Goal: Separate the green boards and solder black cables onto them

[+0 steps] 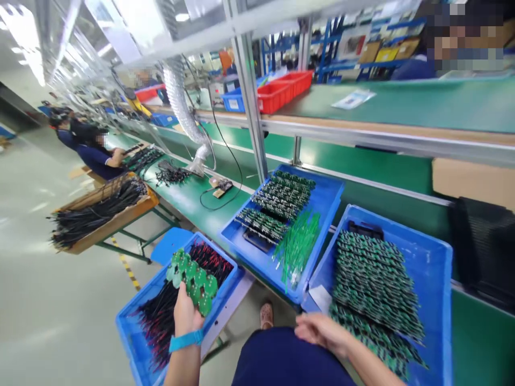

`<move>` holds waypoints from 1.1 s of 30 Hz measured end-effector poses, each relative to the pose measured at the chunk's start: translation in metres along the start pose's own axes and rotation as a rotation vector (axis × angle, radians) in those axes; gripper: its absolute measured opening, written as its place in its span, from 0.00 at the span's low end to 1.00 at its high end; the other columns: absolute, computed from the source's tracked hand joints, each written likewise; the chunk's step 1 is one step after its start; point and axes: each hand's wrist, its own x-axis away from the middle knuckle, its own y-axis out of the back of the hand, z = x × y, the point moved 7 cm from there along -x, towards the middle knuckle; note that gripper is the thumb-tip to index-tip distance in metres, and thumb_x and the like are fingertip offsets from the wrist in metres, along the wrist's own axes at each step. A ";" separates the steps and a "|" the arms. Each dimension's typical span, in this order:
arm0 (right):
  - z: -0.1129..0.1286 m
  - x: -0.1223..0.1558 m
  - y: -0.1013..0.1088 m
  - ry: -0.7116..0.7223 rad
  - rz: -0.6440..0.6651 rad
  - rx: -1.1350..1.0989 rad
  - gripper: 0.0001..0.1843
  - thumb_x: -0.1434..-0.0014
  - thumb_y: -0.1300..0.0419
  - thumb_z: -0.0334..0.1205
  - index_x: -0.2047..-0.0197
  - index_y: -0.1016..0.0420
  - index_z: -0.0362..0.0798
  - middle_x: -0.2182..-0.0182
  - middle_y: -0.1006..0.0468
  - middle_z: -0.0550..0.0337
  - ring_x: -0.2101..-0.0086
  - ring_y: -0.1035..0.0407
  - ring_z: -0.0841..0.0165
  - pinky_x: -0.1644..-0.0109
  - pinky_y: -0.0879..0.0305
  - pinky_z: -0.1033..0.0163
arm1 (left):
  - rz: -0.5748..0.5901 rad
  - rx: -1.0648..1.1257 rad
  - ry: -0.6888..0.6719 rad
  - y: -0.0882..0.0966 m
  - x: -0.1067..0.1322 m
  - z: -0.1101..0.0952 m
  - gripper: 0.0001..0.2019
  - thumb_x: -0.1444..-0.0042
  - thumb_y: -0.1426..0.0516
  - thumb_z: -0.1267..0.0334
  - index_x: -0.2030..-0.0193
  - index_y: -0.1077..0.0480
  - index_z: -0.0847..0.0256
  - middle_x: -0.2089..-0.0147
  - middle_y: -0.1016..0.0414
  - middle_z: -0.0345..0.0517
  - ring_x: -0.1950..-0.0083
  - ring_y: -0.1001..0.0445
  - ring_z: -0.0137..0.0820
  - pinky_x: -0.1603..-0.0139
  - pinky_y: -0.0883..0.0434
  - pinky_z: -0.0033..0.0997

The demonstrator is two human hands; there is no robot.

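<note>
Beside green workbench (189, 193), clamped circuit-board panel (199, 277) in left hand (187, 312), lengthwise ten-to-four, ten o'clock from curled right hand (319, 329) with unclear grip.

Left hand gripping, right hand loose

Left forearm (183, 367) rises steeply from the bottom edge. Left hand (188, 311) raised, closed in a grip; thumb extended upward, other fingers partly hidden. Right forearm (372, 356) slants in from lower right. Right hand (322, 331) low, before the torso; fingers loosely bent, pointing left, slightly blurred. Wrist roughly straight.
</note>
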 end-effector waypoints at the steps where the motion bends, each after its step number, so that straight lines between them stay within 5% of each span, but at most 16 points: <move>1: -0.005 0.000 -0.005 0.023 -0.022 0.057 0.15 0.41 0.47 0.46 0.60 0.30 0.42 0.66 0.26 0.59 0.67 0.30 0.72 0.60 0.32 0.59 | 0.040 -0.014 -0.010 -0.005 -0.004 0.000 0.12 0.39 0.53 0.63 0.61 0.30 0.62 0.72 0.25 0.40 0.73 0.25 0.27 0.68 0.25 0.27; 7: 0.008 -0.029 -0.013 0.176 -0.243 0.322 0.17 0.38 0.53 0.47 0.59 0.32 0.43 0.68 0.27 0.60 0.71 0.32 0.74 0.63 0.33 0.62 | 0.413 -0.244 -0.039 -0.063 -0.017 -0.001 0.14 0.46 0.44 0.65 0.51 0.32 0.56 0.61 0.24 0.44 0.64 0.23 0.32 0.61 0.25 0.33; 13: 0.024 -0.025 -0.020 0.360 -0.409 0.326 0.14 0.41 0.47 0.47 0.62 0.30 0.43 0.65 0.27 0.59 0.64 0.32 0.70 0.57 0.34 0.58 | 0.850 -0.577 -0.015 -0.142 0.013 0.026 0.28 0.53 0.38 0.60 0.44 0.40 0.53 0.53 0.26 0.46 0.58 0.25 0.35 0.56 0.27 0.34; 17: 0.016 -0.002 -0.017 0.453 -0.574 0.252 0.16 0.41 0.47 0.47 0.57 0.31 0.44 0.59 0.27 0.57 0.58 0.33 0.67 0.50 0.38 0.52 | 1.300 -0.943 -0.222 -0.204 0.060 0.075 0.28 0.52 0.39 0.58 0.44 0.40 0.57 0.45 0.32 0.50 0.47 0.31 0.38 0.47 0.34 0.35; 19: 0.003 0.009 -0.013 0.464 -0.644 0.210 0.17 0.41 0.47 0.48 0.56 0.30 0.45 0.58 0.27 0.56 0.56 0.33 0.66 0.48 0.40 0.51 | 1.536 -1.102 -0.484 -0.236 0.099 0.101 0.26 0.49 0.42 0.57 0.43 0.40 0.58 0.43 0.34 0.50 0.44 0.33 0.39 0.44 0.37 0.35; 22: -0.025 0.028 0.004 0.450 -0.739 0.130 0.18 0.42 0.47 0.50 0.57 0.29 0.45 0.58 0.26 0.55 0.56 0.32 0.65 0.47 0.41 0.51 | 1.758 -1.386 -1.059 -0.281 0.168 0.147 0.25 0.43 0.48 0.57 0.39 0.46 0.57 0.46 0.31 0.50 0.49 0.30 0.39 0.49 0.34 0.34; 28: -0.075 0.077 0.060 0.405 -0.940 -0.041 0.24 0.48 0.49 0.57 0.57 0.27 0.49 0.58 0.23 0.53 0.55 0.31 0.57 0.47 0.40 0.54 | 1.860 -1.587 -1.372 -0.369 0.263 0.268 0.21 0.41 0.50 0.63 0.40 0.44 0.54 0.50 0.32 0.53 0.48 0.33 0.42 0.49 0.36 0.44; 33: -0.110 0.118 0.099 0.345 -1.063 -0.130 0.28 0.51 0.50 0.60 0.57 0.27 0.49 0.53 0.26 0.52 0.52 0.33 0.56 0.46 0.39 0.56 | 1.844 -1.731 -1.505 -0.413 0.283 0.359 0.17 0.41 0.48 0.59 0.47 0.38 0.63 0.48 0.35 0.51 0.50 0.32 0.36 0.51 0.32 0.45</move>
